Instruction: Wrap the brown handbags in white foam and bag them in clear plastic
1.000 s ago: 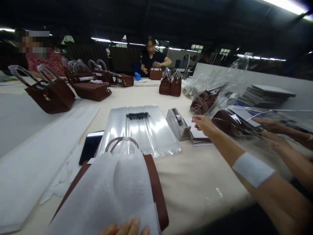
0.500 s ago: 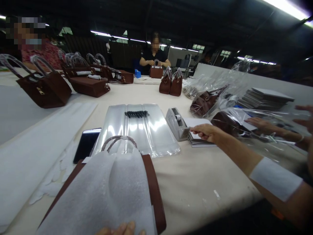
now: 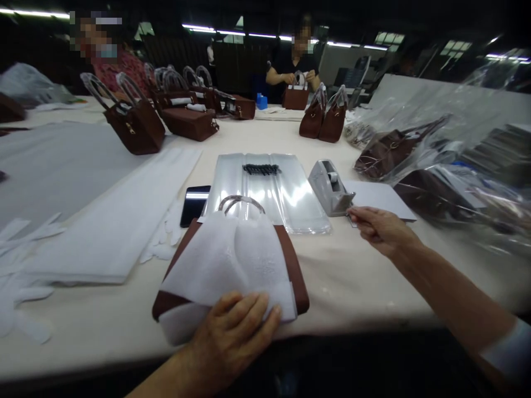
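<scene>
Right at the near edge of the table (image 3: 352,282), the brown bag (image 3: 296,273) lies in front of the worker, its handles (image 3: 241,200) pointing away across the bench. From where I stand the job looks partway through: the handles already seem to be wrapped, and a white sheet (image 3: 232,251) covers most of the upper face, brown showing along both sides. The left hand (image 3: 238,334) rests on the sheet's lower part, palm down, fingers slightly apart and laid flat rather than gripping. I see no tape on the sheet, so fastening it looks like something left to do. The right hand (image 3: 379,229) is at the front end of the tape dispenser (image 3: 329,188), thumb and forefinger pressed together; whether a strip of tape is caught between them I can't tell. The clear plastic sleeves (image 3: 269,193) lie flat just beyond the bag, none around it, while a bag in clear plastic (image 3: 381,157) sits over to the right. Judging by that one, sleeving this one also remains. White boards (image 3: 384,200) lie beside the dispenser.
</scene>
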A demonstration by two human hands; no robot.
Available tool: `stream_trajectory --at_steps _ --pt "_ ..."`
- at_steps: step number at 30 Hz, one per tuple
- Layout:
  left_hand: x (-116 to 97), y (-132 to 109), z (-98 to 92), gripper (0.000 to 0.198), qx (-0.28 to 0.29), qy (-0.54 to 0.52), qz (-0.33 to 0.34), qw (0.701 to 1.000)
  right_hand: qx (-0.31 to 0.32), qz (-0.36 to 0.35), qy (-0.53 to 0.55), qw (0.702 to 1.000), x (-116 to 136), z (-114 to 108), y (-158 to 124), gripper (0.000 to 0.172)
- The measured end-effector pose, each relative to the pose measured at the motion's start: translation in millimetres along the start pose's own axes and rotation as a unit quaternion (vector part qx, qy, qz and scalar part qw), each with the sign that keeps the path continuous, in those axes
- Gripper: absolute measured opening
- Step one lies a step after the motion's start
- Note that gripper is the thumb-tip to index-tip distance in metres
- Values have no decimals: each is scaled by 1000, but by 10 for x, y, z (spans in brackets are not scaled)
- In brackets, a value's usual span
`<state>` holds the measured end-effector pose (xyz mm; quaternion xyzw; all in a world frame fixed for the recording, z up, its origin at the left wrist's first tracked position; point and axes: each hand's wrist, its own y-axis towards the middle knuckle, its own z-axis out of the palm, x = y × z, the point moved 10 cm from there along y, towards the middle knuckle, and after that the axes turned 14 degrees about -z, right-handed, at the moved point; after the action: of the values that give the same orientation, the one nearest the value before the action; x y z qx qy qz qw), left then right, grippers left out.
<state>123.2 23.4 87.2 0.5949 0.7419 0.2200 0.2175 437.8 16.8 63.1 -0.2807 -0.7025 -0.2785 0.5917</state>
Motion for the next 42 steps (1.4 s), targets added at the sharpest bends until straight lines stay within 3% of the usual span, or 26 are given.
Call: stream_trajectory --at_steps 4,6,8,11,16,23,27,33,39,42 --pt "-5 -9 -22 32 -4 -5 1 1000 157 135 136 969 164 760 -1131 25" --pt "-3 -17 -35 32 -6 -13 2 1000 202 178 177 947 202 1078 -1558 25" --pt "3 -26 -52 30 -13 -19 -1 1000 215 198 197 936 176 1279 -1777 25" --pt "27 -34 -72 29 -29 -24 -18 999 207 210 189 937 47 1408 -1852 27" --pt "9 -24 -8 19 -9 -20 -16 1000 189 240 146 941 -117 1443 -1857 31" --pt "22 12 49 15 22 -37 -38 998 160 233 61 957 -154 1334 -1973 35" --pt "14 -4 60 13 30 -44 -40 998 127 209 75 967 -182 1334 -2090 38" --pt "19 -19 72 28 45 -29 -34 998 64 176 91 978 -210 1242 -2117 41" --pt "-21 -38 63 27 51 -14 4 999 27 169 80 982 -555 1185 -2118 43" --pt "-48 -73 79 27 66 4 25 998 63 175 7 982 -692 1065 -2121 40"
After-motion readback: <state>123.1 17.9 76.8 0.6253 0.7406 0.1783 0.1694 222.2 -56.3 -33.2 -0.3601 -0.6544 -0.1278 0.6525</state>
